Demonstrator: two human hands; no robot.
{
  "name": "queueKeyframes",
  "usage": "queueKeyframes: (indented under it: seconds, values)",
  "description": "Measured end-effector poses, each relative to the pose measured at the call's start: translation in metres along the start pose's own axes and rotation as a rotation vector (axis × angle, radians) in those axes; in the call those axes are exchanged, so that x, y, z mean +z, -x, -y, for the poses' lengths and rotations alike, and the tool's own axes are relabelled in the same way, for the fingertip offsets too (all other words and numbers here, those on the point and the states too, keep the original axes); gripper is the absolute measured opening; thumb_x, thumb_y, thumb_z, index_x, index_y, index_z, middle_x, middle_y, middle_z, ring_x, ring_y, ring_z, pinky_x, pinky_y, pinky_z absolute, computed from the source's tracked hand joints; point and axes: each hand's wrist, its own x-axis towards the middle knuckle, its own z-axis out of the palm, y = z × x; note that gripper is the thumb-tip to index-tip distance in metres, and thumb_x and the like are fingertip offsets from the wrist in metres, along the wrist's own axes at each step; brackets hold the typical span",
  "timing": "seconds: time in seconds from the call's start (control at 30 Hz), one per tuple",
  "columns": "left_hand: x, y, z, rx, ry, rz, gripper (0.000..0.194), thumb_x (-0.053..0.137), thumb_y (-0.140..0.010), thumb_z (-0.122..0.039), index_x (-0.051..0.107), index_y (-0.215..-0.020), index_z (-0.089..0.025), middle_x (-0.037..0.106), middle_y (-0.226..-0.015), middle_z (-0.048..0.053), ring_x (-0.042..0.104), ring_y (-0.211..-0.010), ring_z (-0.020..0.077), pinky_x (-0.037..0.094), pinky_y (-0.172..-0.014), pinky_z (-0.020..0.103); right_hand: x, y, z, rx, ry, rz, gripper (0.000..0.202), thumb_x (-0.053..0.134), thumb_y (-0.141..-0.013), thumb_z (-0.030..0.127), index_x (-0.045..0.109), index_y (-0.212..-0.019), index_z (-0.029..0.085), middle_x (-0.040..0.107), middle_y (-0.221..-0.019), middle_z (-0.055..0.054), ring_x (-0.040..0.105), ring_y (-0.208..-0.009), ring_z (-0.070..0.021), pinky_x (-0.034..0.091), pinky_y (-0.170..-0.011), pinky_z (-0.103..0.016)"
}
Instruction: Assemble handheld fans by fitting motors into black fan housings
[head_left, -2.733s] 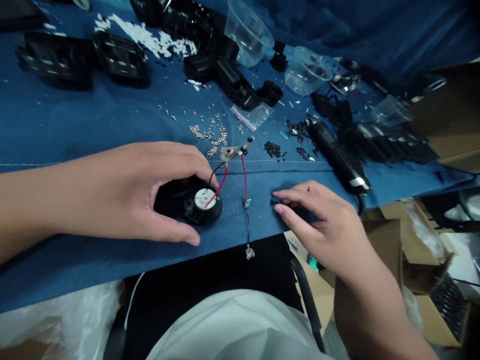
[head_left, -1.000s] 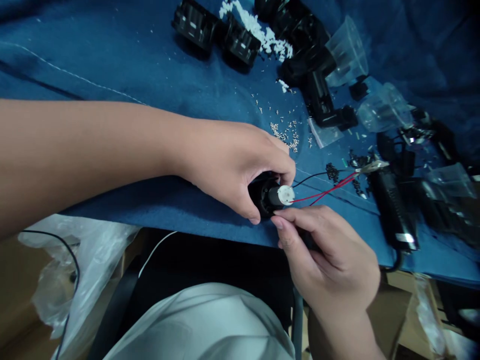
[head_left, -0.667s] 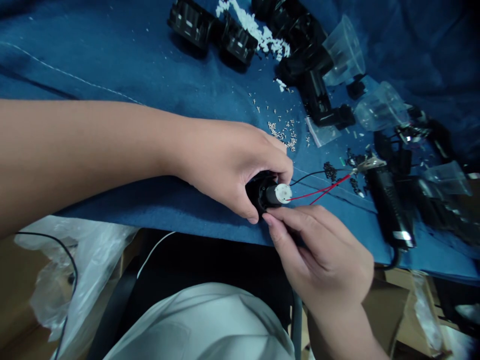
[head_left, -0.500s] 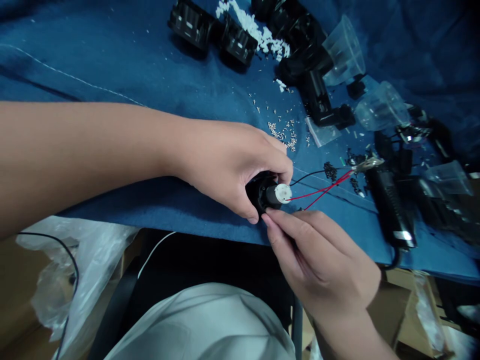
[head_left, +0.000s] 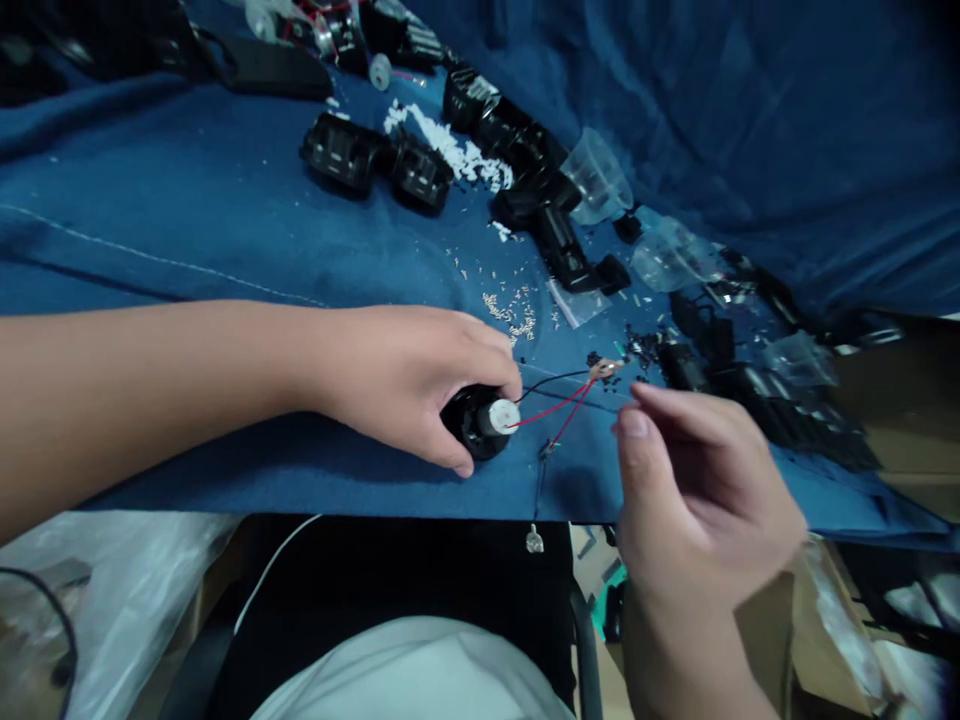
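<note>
My left hand (head_left: 420, 380) is closed around a round black plastic housing (head_left: 474, 425) close to the table's front edge. From the housing sticks a small motor (head_left: 503, 416) with a white end cap. Red wires (head_left: 559, 407) and a black wire lead from it to a small circuit board (head_left: 602, 370) on the cloth. One red wire joins a tiny dark part (head_left: 547, 451), below which a lead hangs over the edge to a clear-white connector (head_left: 534, 541). My right hand (head_left: 697, 490) hovers right of the board, loosely curled, thumb and index tips slightly apart, with nothing visible between them.
Blue cloth (head_left: 187, 215) covers the table. Silver screws (head_left: 514, 312) lie scattered beyond my left hand, black screws (head_left: 646, 348) near the board. Farther back are white bits (head_left: 457, 150), black housings (head_left: 375, 160), clear cups (head_left: 600, 175) and a plastic bag (head_left: 577, 302).
My right hand has left the housing and moved right and up. The circuit board now lies farther left, near the housing. The view has shifted, showing more of the table's back.
</note>
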Motion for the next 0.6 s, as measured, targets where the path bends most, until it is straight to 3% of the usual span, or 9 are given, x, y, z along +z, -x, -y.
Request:
queueKeyframes:
  seconds: [0.03,0.1,0.2,0.3,0.47,0.6]
  values:
    - [0.000,0.001,0.000,0.006,0.001,-0.004,0.045,0.100,-0.080,-0.036,0.076,-0.116,-0.025,0.077,-0.116,0.003,0.071,-0.116,0.0259,0.049,-0.097,0.033,0.002,-0.002,-0.006,0.085,-0.108,0.000,0.034,0.078,-0.101,0.017,0.079,-0.134,0.025,0.078,-0.119,-0.006,0.077,-0.106,-0.0171,0.066,-0.094,-0.032]
    - [0.000,0.001,0.001,0.023,0.006,-0.015,0.043,0.099,-0.082,-0.035,0.076,-0.117,-0.025,0.078,-0.119,0.003,0.071,-0.118,0.0253,0.049,-0.100,0.032,0.007,-0.006,-0.016,0.202,-0.359,0.120,0.038,0.076,-0.105,0.024,0.076,-0.143,0.025,0.077,-0.132,-0.010,0.080,-0.115,-0.0200,0.070,-0.098,-0.035]
    - [0.000,0.000,0.003,0.035,0.012,-0.022,0.043,0.099,-0.083,-0.035,0.075,-0.118,-0.025,0.078,-0.121,0.003,0.071,-0.119,0.0247,0.049,-0.102,0.033,0.014,-0.013,-0.023,0.208,-0.551,0.240,0.027,0.074,-0.108,0.026,0.079,-0.134,0.025,0.077,-0.134,-0.010,0.081,-0.111,-0.0195,0.072,-0.093,-0.034]
    - [0.001,-0.001,0.003,0.034,0.013,-0.025,0.042,0.099,-0.082,-0.035,0.076,-0.115,-0.025,0.078,-0.119,0.002,0.072,-0.116,0.0245,0.050,-0.101,0.034,0.015,-0.019,-0.022,0.126,-0.581,0.274,0.020,0.071,-0.108,0.021,0.082,-0.123,0.026,0.078,-0.117,-0.007,0.077,-0.093,-0.0140,0.070,-0.084,-0.031]
    - [0.003,-0.002,0.002,0.029,0.035,-0.022,0.043,0.101,-0.080,-0.032,0.077,-0.114,-0.025,0.078,-0.119,0.003,0.072,-0.118,0.0256,0.052,-0.099,0.034,0.004,-0.025,-0.027,-0.082,-0.516,0.364,0.032,0.065,-0.105,0.008,0.080,-0.128,0.024,0.072,-0.098,-0.006,0.067,-0.079,-0.0125,0.058,-0.067,-0.026]
    - [0.003,-0.001,0.004,0.052,0.055,-0.046,0.044,0.102,-0.078,-0.032,0.078,-0.114,-0.025,0.079,-0.121,0.004,0.072,-0.119,0.0263,0.053,-0.100,0.036,-0.005,-0.035,-0.036,-0.343,-0.373,0.438,0.033,0.066,-0.097,0.004,0.078,-0.123,0.020,0.070,-0.095,-0.006,0.069,-0.082,-0.0145,0.063,-0.076,-0.030]
